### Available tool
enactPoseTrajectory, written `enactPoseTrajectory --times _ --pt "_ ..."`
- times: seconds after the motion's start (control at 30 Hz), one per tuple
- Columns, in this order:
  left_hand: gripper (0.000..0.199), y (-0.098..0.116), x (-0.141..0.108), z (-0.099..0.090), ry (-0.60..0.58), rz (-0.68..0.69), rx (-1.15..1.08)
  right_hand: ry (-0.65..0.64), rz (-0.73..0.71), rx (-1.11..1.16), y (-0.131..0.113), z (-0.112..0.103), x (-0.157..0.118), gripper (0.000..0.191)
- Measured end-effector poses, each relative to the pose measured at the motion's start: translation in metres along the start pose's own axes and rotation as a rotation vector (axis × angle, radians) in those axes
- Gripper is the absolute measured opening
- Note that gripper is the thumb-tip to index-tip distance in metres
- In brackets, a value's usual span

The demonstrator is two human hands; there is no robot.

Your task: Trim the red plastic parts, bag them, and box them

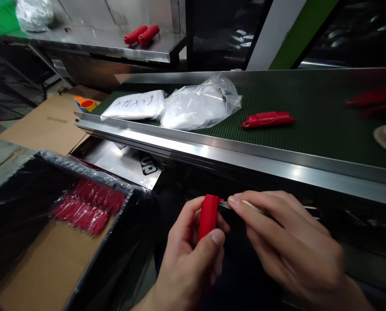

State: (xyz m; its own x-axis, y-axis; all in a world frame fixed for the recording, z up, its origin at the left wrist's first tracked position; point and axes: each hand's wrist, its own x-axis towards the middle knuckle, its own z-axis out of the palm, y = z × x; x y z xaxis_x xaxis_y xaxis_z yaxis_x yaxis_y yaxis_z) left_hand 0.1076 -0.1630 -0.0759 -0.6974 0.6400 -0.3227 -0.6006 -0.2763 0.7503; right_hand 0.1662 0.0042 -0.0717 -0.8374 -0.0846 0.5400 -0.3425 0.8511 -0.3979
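The left hand (186, 255) holds a red part (208, 214) nearly upright (our clock's centre), thumb and fingers wrapped round it. At three o'clock, the right hand (293, 242) pinches a slim tool (224, 204), its tip by the part's top. A metal rail (193, 146) stands between the hands and a green belt (312, 134) bearing white bags (196, 108) at eleven and twelve, a loose red piece (269, 120) at one. A lined box (43, 263) with wrapped red pieces (85, 209) sits at nine.
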Motion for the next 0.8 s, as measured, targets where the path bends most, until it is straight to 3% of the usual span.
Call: enactPoseTrajectory --times 0.1,0.27,0.5,0.67,0.8 --pt "0.025 0.001 -0.005 -0.001 -0.085 0.002 -0.081 0.003 0.004 -0.067 0.008 0.001 -0.001 0.043" --pt "0.031 0.002 -0.019 0.000 -0.216 0.087 -0.029 0.144 0.141 -0.089 0.012 -0.007 0.002 0.039" --pt "0.031 -0.006 -0.003 -0.005 -0.379 0.088 -0.409 0.026 0.046 0.080 -0.017 -0.008 0.008 0.036" --pt "0.026 -0.001 -0.008 0.000 -0.256 -0.071 -0.383 0.026 0.051 0.097 -0.018 -0.002 0.006 0.035" --pt "0.024 -0.002 -0.010 0.002 -0.241 -0.075 -0.362 0.021 0.042 0.093 -0.018 -0.004 0.004 0.033"
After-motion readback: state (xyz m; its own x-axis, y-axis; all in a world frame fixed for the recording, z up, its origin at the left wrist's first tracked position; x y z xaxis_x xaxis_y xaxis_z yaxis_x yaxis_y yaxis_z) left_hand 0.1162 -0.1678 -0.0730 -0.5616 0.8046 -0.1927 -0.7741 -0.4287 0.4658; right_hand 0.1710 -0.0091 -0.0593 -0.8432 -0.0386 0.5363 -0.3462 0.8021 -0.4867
